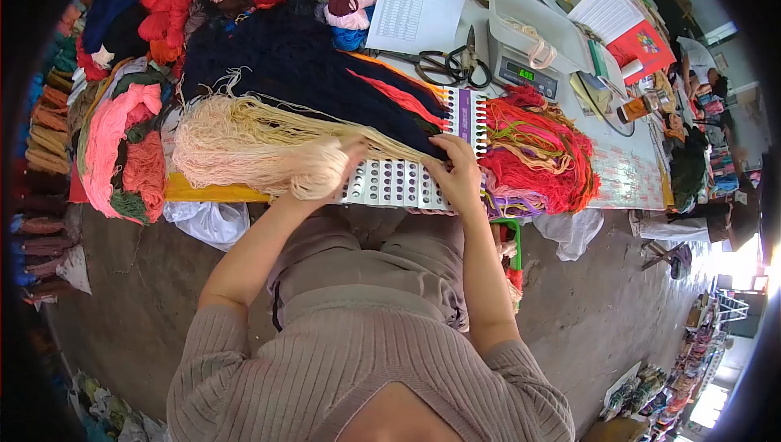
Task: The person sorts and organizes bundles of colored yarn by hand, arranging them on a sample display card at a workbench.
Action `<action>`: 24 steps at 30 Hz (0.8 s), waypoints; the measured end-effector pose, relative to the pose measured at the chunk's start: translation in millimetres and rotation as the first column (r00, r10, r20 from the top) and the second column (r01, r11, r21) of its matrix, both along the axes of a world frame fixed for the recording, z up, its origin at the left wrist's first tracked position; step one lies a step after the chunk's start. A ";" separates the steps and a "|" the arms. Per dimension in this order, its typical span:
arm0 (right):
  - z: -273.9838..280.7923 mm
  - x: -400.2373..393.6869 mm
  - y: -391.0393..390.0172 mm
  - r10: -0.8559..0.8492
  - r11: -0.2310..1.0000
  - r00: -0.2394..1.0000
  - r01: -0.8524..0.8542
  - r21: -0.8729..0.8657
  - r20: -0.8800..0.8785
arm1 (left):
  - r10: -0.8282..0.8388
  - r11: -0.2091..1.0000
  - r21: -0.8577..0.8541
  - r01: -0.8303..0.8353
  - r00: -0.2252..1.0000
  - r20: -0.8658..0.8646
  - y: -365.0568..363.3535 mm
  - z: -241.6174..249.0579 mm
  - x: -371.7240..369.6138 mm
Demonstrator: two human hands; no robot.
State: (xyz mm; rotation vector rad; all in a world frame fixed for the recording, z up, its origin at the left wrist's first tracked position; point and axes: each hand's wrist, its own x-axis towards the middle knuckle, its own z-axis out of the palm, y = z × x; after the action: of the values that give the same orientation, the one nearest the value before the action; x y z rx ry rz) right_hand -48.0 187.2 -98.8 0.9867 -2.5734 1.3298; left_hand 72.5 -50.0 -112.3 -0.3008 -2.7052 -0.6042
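Observation:
A bundle of cream and pale peach thread point(236, 145) lies across the table's front, in front of a large dark navy heap of thread point(285, 59). My left hand point(346, 167) is closed on the pale thread, which partly covers the fingers. At the right end of the pale strands, my right hand point(457, 172) has its fingers bent down over a white perforated card point(386, 184); whether they pinch a strand is too small to tell. Right of a purple-striped card point(464, 116) lies a red and multicoloured thread bundle point(541, 149).
Behind are black scissors point(468, 59), a printed sheet point(419, 2), and a scale point(521, 72) bearing a plastic tray point(541, 27). Pink skeins point(126, 133) lie at the left. A person point(700, 67) is at the far right. Plastic bags hang at the front edge.

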 end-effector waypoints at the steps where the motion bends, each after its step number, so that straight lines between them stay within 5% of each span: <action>1: -0.6 -0.5 -0.1 0.004 1.000 1.000 -0.004 -0.002 0.000 | 0.118 0.992 0.036 -0.117 0.992 -0.031 -10.6 -0.9 -2.7; 3: -0.8 -1.9 0.3 0.012 1.000 0.998 -0.011 0.011 -0.066 | 0.451 0.815 0.190 -0.548 0.805 0.386 -32.6 23.6 -1.7; 5: -0.1 -2.1 -0.5 0.018 1.000 0.999 -0.017 0.006 -0.047 | 0.466 0.591 0.119 -0.798 0.458 0.757 -79.4 45.2 -3.9; 6: -1.0 -1.7 -0.5 0.016 1.000 0.999 -0.016 0.007 -0.040 | 0.468 0.593 0.115 -0.797 0.458 0.756 -92.1 48.6 0.8; 8: -2.7 -3.2 1.9 0.022 1.000 0.998 -0.021 0.015 -0.056 | 0.474 0.268 0.437 -0.859 0.512 0.716 -110.7 52.9 3.2; 9: -4.3 -4.9 2.5 0.031 0.999 0.996 -0.029 0.023 -0.078 | 0.478 0.086 0.574 -0.814 0.539 0.693 -126.3 52.2 3.2; 10: -6.5 -5.6 3.3 0.028 0.999 0.997 -0.027 0.018 -0.071 | 0.467 0.101 0.579 -0.809 0.552 0.690 -216.8 0.3 -0.8; 11: -6.3 -5.8 3.7 0.025 1.000 0.996 -0.024 0.017 -0.090 | 0.312 0.328 0.694 -0.641 0.767 0.561 -270.4 -46.0 -23.5; 13: -5.6 -4.6 4.6 0.024 1.000 0.997 -0.024 -0.001 -0.068 | 0.560 0.374 0.631 -0.680 0.708 0.431 -264.5 -6.0 -22.3; 16: -7.0 -5.2 5.6 0.008 1.000 0.997 -0.010 -0.017 -0.080 | 0.672 0.531 0.616 -0.581 0.732 0.111 -218.3 91.0 -14.2; 18: -6.2 -5.0 7.0 0.024 0.999 0.999 -0.025 -0.024 -0.037 | 0.513 0.253 0.949 -0.188 0.858 0.033 -211.4 119.4 -24.5; 21: -6.1 -8.4 8.1 0.053 0.995 0.988 -0.040 -0.094 0.146 | 0.159 -0.182 0.884 0.431 0.900 -0.406 -154.2 181.6 -24.6; 23: -3.5 -14.2 10.3 0.084 0.990 0.968 -0.053 -0.132 0.237 | 0.158 -0.243 0.865 0.440 0.897 -0.412 -93.2 203.0 -31.5; 24: -1.9 -18.4 13.1 0.105 0.971 0.893 0.002 -0.238 0.437 | -0.092 -0.340 0.848 0.406 0.883 -0.460 -77.8 199.3 -37.2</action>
State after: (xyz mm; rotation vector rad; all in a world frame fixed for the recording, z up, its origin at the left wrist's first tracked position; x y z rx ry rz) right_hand -66.4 200.4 -100.8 0.7855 -2.6081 2.0294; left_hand 35.3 -127.8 87.0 -0.4208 -0.9111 -2.4793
